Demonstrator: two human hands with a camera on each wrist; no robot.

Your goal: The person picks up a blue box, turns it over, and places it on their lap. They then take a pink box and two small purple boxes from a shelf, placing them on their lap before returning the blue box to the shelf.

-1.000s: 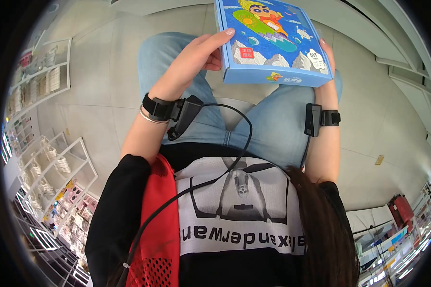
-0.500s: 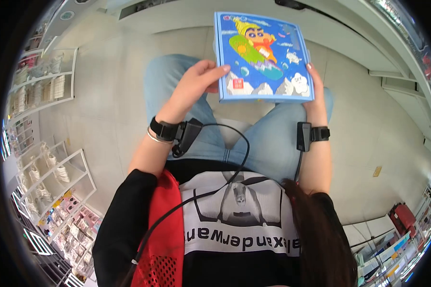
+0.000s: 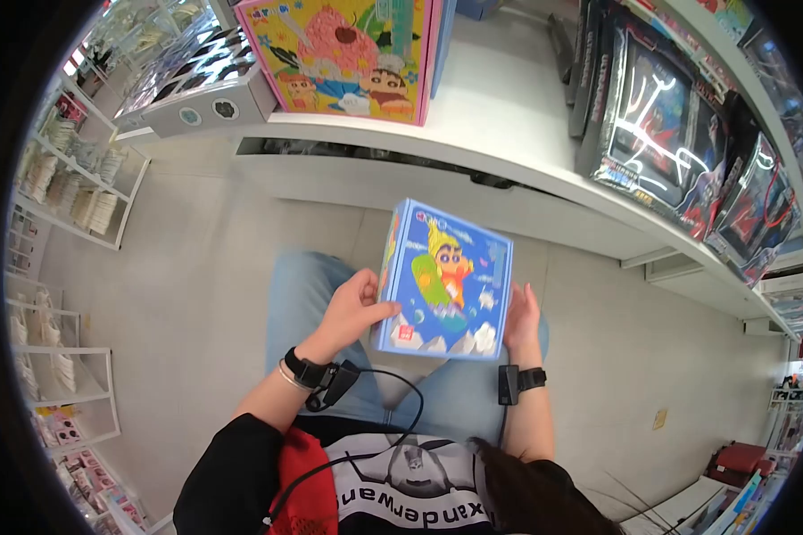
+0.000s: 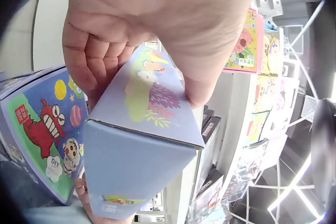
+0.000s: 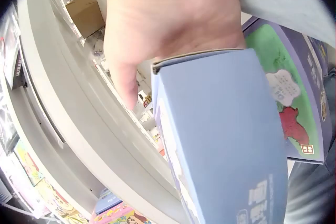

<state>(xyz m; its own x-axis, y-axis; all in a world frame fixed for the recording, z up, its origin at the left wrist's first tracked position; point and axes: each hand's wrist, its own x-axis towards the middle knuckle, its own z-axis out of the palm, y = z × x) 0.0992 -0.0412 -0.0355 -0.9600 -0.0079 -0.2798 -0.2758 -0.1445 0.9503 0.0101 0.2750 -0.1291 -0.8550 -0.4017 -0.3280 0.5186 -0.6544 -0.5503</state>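
Note:
A blue cartoon box (image 3: 451,285) is held over the lap, its front showing a snowboarding figure. My left hand (image 3: 352,312) grips its left side, thumb at the front edge; in the left wrist view that hand (image 4: 157,24) has its fingers curled at the printed side (image 4: 144,90). My right hand (image 3: 522,318) is at the right side with extended fingers, and in the right wrist view the thumb of the hand (image 5: 168,24) lies straight, off the box's blue side (image 5: 215,124). Both wrist views show another box (image 4: 52,124) with a red creature, which I cannot make out in the head view.
A white shelf (image 3: 500,98) runs in front of the knees. On it stand a yellow and pink cartoon box (image 3: 343,58) at the left and black packages (image 3: 660,125) at the right. White racks (image 3: 89,178) stand far left, and a red case (image 3: 739,461) lies at the lower right.
The head view has shifted up to show the shelf. The blue box and both hands sit lower in it, and the box has turned slightly. My right thumb has left the box's front.

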